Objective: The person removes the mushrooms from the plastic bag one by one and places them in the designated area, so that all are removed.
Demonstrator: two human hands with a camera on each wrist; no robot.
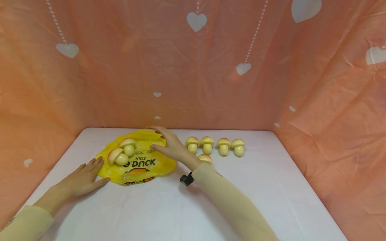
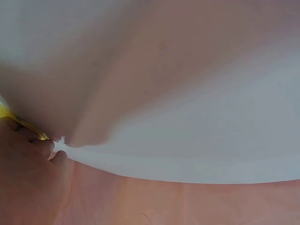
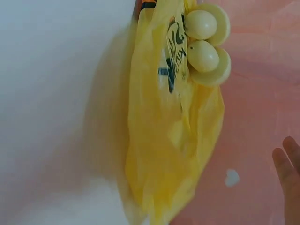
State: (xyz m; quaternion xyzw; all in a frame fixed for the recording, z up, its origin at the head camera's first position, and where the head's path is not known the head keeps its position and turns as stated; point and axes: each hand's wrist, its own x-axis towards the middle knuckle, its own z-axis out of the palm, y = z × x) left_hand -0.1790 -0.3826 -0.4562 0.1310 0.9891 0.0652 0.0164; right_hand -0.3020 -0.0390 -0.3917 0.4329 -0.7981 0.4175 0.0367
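Observation:
A yellow plastic bag point(image 1: 165, 166) with dark lettering lies spread on the left part of the table. Two toy mushrooms with pale stems and reddish caps, one in front point(image 1: 121, 159) and one behind point(image 1: 128, 147), lie side by side on it. At the bag's left edge my left hand point(image 1: 82, 179) rests with fingers extended, touching the yellow film point(image 2: 29, 127). My right hand point(image 1: 172, 145) hovers over the bag's right side, fingers spread and nothing held. In the right wrist view, its fingers point(image 3: 287, 171) are apart from the bag point(image 3: 154, 136).
Right of the bag, several more mushrooms point(image 1: 223, 146) stand in a row on the white table point(image 1: 256, 194). Another mushroom point(image 1: 205, 158) is partly hidden behind my right forearm. Orange cloth point(image 1: 181, 83) with white hearts encloses the back and sides.

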